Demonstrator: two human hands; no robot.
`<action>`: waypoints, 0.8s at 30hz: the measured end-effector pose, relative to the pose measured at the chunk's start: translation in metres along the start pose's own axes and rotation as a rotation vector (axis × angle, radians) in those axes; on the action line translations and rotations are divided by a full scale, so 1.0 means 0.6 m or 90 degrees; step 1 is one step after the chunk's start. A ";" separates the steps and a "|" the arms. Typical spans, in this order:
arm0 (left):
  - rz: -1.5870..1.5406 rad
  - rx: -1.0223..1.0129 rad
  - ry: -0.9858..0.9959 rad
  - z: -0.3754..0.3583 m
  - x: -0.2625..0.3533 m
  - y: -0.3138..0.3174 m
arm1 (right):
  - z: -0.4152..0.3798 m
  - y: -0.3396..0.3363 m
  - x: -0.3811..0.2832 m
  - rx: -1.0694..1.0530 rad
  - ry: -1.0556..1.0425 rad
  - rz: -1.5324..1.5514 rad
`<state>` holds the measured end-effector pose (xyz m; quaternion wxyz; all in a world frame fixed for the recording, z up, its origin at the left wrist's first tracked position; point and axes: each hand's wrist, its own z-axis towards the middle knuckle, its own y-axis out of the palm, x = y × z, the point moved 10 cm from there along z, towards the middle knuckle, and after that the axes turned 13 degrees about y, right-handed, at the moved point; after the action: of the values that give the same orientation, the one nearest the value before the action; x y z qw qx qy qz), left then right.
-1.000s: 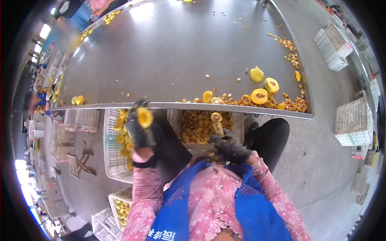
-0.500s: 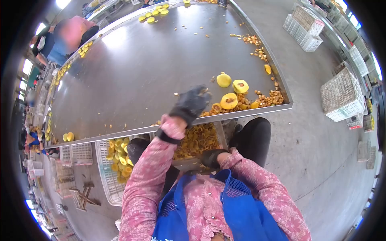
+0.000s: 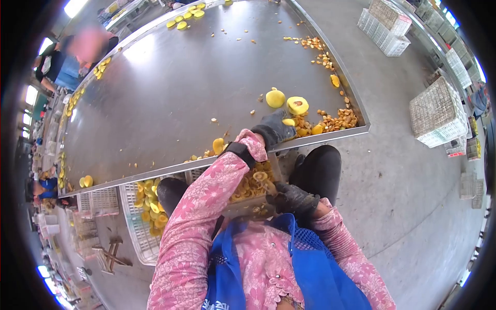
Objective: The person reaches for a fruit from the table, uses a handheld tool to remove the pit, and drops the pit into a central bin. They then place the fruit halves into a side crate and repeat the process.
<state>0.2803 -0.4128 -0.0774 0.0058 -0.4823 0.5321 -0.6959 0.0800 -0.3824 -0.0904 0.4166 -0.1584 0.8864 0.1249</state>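
My left hand (image 3: 277, 129), in a dark glove, reaches over the near rim of the metal table (image 3: 170, 98). Its fingers are closed around a yellow peach half (image 3: 288, 122), mostly hidden by the glove. Just beyond lie a rounded peach piece (image 3: 275, 98) and a half with a reddish hollow (image 3: 297, 105). My right hand (image 3: 295, 199), also gloved, is curled low in front of my body. Its fingertips are at a crate of orange fruit pieces (image 3: 250, 188) between my knees; I cannot tell what they hold.
Small brown bits (image 3: 343, 120) are heaped in the table's near right corner, along its raised rim. A white basket of yellow halves (image 3: 135, 222) stands left of my legs. Stacked crates (image 3: 439, 113) stand on the floor at right. Another person (image 3: 77, 57) works across the table.
My left hand has moved right along the rim onto the peach half, uncovering orange pieces behind it. My right hand has risen slightly and moved right.
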 end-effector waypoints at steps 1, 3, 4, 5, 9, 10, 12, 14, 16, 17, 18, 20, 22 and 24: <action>-0.289 0.051 0.049 0.007 -0.028 0.017 | 0.000 -0.003 0.004 0.003 0.028 0.014; -0.699 0.146 0.050 -0.040 0.009 -0.044 | 0.004 -0.006 0.015 0.000 0.055 0.026; -0.695 0.161 0.069 -0.061 -0.005 -0.069 | 0.000 0.000 -0.009 -0.011 -0.071 -0.084; -0.756 0.157 -0.015 -0.122 0.038 -0.115 | -0.007 0.010 -0.026 -0.022 -0.134 -0.142; -0.672 0.251 -0.014 -0.263 0.005 -0.158 | -0.031 0.037 -0.089 -0.083 -0.102 0.025; -0.557 0.284 -0.021 -0.294 -0.012 -0.160 | -0.029 0.045 -0.081 -0.100 0.019 0.149; -0.540 0.314 0.004 -0.336 -0.018 -0.133 | -0.021 0.064 -0.067 -0.123 0.145 0.260; -0.526 0.340 0.032 -0.357 -0.020 -0.107 | -0.020 0.085 -0.080 -0.192 0.118 0.251; -0.546 0.404 -0.034 -0.372 -0.037 -0.084 | -0.006 0.109 -0.064 -0.209 0.124 0.290; -0.447 0.438 -0.071 -0.383 -0.038 -0.091 | 0.000 0.119 -0.055 -0.220 0.127 0.340; -0.449 0.443 -0.072 -0.384 -0.036 -0.086 | 0.004 0.126 -0.050 -0.220 0.129 0.335; -0.363 0.531 -0.016 -0.399 -0.029 -0.104 | 0.008 0.120 -0.059 -0.162 0.072 0.213; -0.606 0.502 -0.042 -0.403 -0.063 -0.084 | -0.002 0.122 -0.069 -0.160 0.104 0.254; -0.847 0.459 -0.064 -0.404 -0.070 -0.064 | -0.001 0.122 -0.058 -0.175 0.154 0.334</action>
<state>0.1580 -0.1965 -0.0693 -0.2337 -0.7011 -0.1322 -0.6605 0.0723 -0.3089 -0.0566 0.2365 0.0071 0.9149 0.3271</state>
